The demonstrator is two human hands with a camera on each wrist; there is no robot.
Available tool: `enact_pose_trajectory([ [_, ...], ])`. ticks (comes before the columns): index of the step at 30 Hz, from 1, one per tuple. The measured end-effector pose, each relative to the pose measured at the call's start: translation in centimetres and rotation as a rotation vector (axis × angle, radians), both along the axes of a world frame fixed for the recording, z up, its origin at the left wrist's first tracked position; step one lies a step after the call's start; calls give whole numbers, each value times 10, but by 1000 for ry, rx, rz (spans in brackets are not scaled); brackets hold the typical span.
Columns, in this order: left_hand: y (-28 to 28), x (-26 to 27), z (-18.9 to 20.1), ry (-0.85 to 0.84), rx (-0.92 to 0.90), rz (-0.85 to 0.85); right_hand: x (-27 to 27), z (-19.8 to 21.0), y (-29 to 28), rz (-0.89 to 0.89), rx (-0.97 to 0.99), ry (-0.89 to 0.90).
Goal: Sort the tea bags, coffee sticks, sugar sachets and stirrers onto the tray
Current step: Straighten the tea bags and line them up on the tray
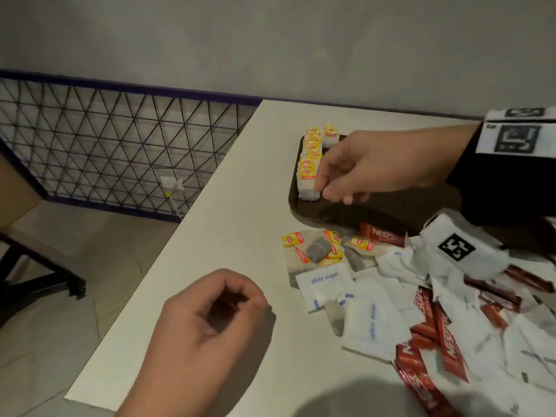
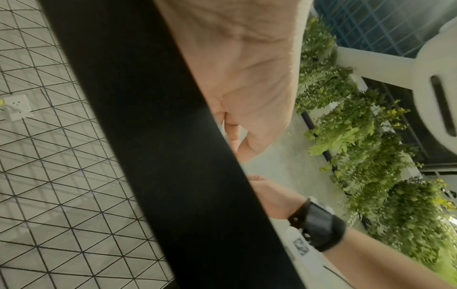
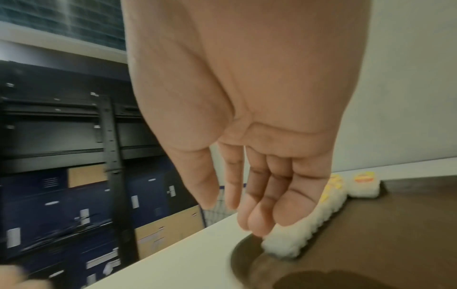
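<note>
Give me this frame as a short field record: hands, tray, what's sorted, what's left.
right hand: over the tray, fingertips at the near end of the tea bag row; grip unclear
left hand: above the table's near-left part, fingers curled, holding nothing
tray: dark brown, on the white table
sorted: tea bag row along the tray's left edge
unsorted: loose tea bags, white sugar sachets, red coffee sticks, all on the table
stirrers: none identifiable

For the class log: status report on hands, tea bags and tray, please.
Right hand open, fingertips at the tea bag row on the tray. Left hand curled, holding nothing. Loose tea bags, sugar sachets, coffee sticks unsorted.
</note>
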State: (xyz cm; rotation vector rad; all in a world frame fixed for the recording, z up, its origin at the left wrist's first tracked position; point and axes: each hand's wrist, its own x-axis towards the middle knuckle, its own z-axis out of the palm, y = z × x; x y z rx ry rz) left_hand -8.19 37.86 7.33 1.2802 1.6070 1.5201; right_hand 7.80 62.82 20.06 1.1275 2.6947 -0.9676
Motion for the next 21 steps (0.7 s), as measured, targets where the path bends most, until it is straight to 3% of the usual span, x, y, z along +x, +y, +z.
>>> enact_pose_trajectory([
  [3,0,6,6,20,-33,5,12,-4,-52,121,9,-143],
  [7,1,9,5,50,-31,42,14,-25,-80,103,188,-280],
  [10,0,17,6,-5,-47,93,4,-36,-81,76,352,-278],
  [14,1,26,4,-26,-54,160,-19,-37,-82,-16,410,-187],
  [21,-3,27,10,81,-65,166,-42,-44,-89,27,407,-350],
])
